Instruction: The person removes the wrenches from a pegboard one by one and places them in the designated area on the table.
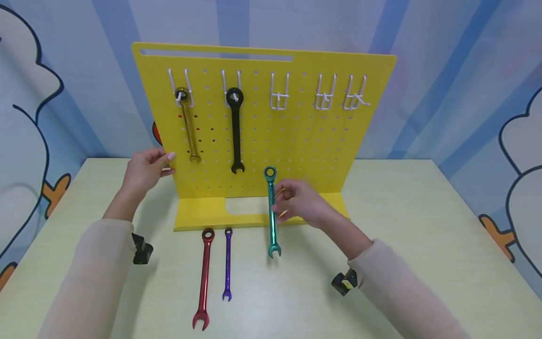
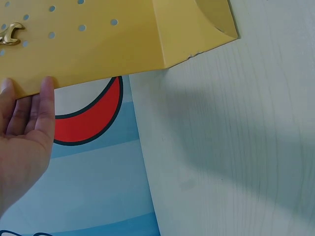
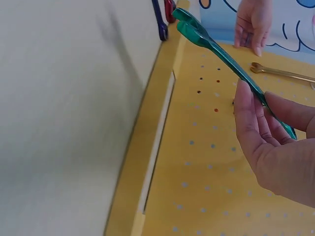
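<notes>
Gold (image 1: 190,134), black (image 1: 235,136): hung on the board (image 1: 264,122), up and left of the right fingers; done, I judge
Green (image 1: 271,197): pinched mid-shaft by the right hand (image 1: 302,202), between thumb and fingers; not yet hung
Red (image 1: 205,278), purple (image 1: 227,263): on the table (image 1: 296,296), down and left of the right fingers; likely left to hang
Bare hooks (image 1: 278,95): three, above the right fingers
Left hand (image 1: 146,170): thumb and fingers pinching the board's edge
</notes>
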